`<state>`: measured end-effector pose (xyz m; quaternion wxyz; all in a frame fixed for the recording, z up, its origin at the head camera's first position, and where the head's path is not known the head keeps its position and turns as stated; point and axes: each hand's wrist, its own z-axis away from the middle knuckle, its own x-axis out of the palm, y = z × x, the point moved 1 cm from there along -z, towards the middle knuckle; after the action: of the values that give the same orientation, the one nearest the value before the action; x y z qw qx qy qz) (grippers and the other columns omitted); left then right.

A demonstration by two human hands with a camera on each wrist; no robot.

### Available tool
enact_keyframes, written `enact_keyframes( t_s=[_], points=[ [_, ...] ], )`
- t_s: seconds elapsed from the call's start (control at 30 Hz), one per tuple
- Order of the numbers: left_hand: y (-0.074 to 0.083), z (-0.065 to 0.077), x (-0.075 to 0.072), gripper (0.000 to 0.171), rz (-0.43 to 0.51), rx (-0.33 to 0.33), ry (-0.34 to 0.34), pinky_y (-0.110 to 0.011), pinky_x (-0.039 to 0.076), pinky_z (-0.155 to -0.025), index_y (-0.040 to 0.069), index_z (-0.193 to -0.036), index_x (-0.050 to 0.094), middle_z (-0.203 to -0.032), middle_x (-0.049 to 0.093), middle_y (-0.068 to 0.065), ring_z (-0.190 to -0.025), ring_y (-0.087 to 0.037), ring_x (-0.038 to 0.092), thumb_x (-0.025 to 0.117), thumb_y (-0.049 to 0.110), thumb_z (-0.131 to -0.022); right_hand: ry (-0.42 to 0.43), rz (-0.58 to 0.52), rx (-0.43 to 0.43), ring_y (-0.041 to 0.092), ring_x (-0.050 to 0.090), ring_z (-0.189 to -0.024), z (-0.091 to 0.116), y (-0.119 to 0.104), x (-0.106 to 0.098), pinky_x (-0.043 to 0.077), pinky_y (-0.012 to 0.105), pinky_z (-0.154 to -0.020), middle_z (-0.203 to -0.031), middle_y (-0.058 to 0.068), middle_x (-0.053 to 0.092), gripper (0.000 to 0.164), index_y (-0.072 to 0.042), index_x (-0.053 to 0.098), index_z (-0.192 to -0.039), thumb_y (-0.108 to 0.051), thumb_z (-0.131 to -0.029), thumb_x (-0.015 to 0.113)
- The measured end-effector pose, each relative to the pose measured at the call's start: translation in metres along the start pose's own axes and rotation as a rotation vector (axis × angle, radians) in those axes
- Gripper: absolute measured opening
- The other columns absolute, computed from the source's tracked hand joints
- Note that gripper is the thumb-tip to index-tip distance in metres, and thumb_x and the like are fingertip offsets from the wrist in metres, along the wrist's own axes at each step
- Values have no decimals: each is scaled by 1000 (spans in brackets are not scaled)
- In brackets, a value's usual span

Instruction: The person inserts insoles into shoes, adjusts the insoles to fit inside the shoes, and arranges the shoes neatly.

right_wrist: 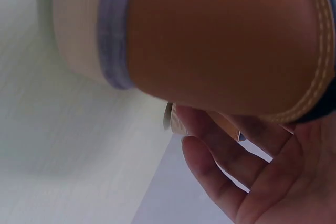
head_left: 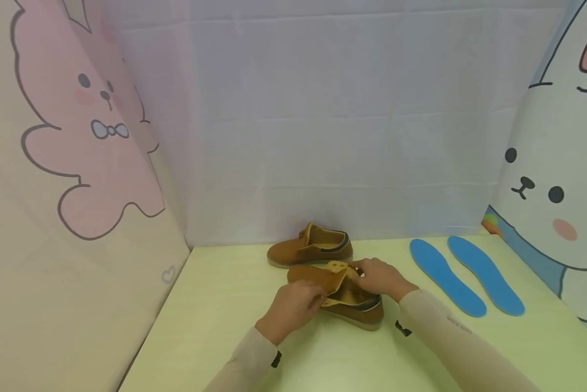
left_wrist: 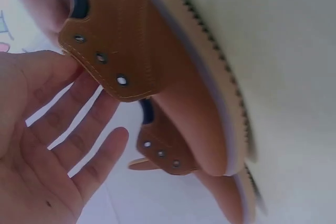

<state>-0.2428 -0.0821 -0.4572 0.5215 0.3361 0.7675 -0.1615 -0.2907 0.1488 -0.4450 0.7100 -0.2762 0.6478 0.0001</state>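
Note:
In the head view a brown lace-up shoe [head_left: 354, 313] without laces rests on the table, toe pointing left and away. My left hand [head_left: 293, 307] pinches the edge of its near eyelet flap between thumb and forefinger; in the left wrist view the flap [left_wrist: 107, 61] shows three eyelets, and the other fingers extend loosely beneath. My right hand [head_left: 378, 276] grips the far eyelet flap [head_left: 336, 265], which is spread outward with its yellowish lining showing. The shoe's heel [right_wrist: 220, 40] hides those fingertips in the right wrist view. Between the hands the shoe's opening gapes.
A matching brown shoe [head_left: 293, 251] stands just behind, near the white back curtain [head_left: 293, 136]. Two blue insoles [head_left: 447, 277] lie side by side on the right of the pale table [head_left: 215, 305]. Printed fabric walls with cartoon animals border both sides.

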Motion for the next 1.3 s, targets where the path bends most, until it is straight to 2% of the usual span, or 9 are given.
enact_keyframes(
  t_s=[0.1, 0.23, 0.3, 0.4, 0.5, 0.7, 0.83, 1.13, 1.3],
  points=[
    [1, -15, -7, 7, -8, -13, 6, -15, 37, -48, 25, -86, 66, -73, 54, 16, -61, 1, 45, 60, 24, -90, 36, 5, 20, 13, 50, -54, 4, -1, 2, 42, 30, -48, -84, 0, 63, 45, -14, 50, -134, -27, -91, 52],
    [8, -39, -11, 20, 8, -131, -9, -18, 39, -45, 22, -99, 68, -77, 59, 13, -58, 0, 48, 56, 37, -93, 41, -8, 33, 13, 42, -44, 5, -2, 5, 36, 28, -41, -64, -3, 52, 47, -14, 47, -137, -25, -92, 51],
    [13, -48, -9, 30, 18, -204, -65, -20, 38, -42, 19, -99, 68, -74, 59, 10, -55, -3, 48, 55, 46, -91, 42, -16, 35, 13, 43, -44, 5, -3, 6, 36, 28, -41, -62, -3, 50, 48, -14, 46, -138, -24, -92, 52],
    [20, -54, -3, 37, 41, -305, -198, -24, 36, -39, 17, -84, 64, -65, 54, 7, -50, -8, 46, 61, 54, -84, 43, -19, 26, 13, 43, -45, 4, -4, 9, 35, 27, -41, -60, -3, 49, 49, -16, 45, -138, -23, -90, 54],
    [23, -53, 3, 36, 75, -357, -259, -26, 36, -41, 17, -70, 53, -62, 48, 4, -50, -10, 46, 66, 48, -82, 44, -15, 21, 13, 43, -46, 3, -4, 12, 35, 27, -41, -60, -4, 50, 52, -18, 45, -139, -22, -88, 57],
    [17, -52, 0, 21, 53, -385, -155, -24, 36, -38, 13, -73, 54, -60, 48, 3, -48, -10, 45, 61, 25, -89, 40, 15, 21, 12, 44, -47, 2, -7, 10, 34, 27, -41, -59, -5, 50, 56, -19, 44, -139, -20, -86, 61],
    [8, -52, -11, 13, 108, -427, -101, -23, 35, -36, 8, -82, 58, -59, 49, 2, -45, -10, 45, 57, 17, -91, 37, 24, 15, 12, 44, -46, 3, -8, 8, 33, 27, -40, -58, -4, 49, 58, -18, 43, -140, -20, -86, 62],
    [-6, -51, -21, 16, 205, -472, -94, -22, 39, -39, 0, -101, 62, -72, 59, -5, -48, -11, 48, 58, 8, -88, 38, 27, 39, 12, 44, -46, 4, 0, 10, 34, 27, -40, -58, -3, 49, 58, -20, 42, -141, -22, -87, 62],
    [-12, -51, -19, 10, 113, -514, -114, -27, 38, -37, 7, -95, 61, -68, 56, -3, -47, -14, 47, 57, 12, -87, 37, -3, 50, 12, 43, -45, 6, 0, 8, 33, 27, -39, -57, -3, 49, 59, -23, 39, -143, -19, -87, 60]
  ],
)
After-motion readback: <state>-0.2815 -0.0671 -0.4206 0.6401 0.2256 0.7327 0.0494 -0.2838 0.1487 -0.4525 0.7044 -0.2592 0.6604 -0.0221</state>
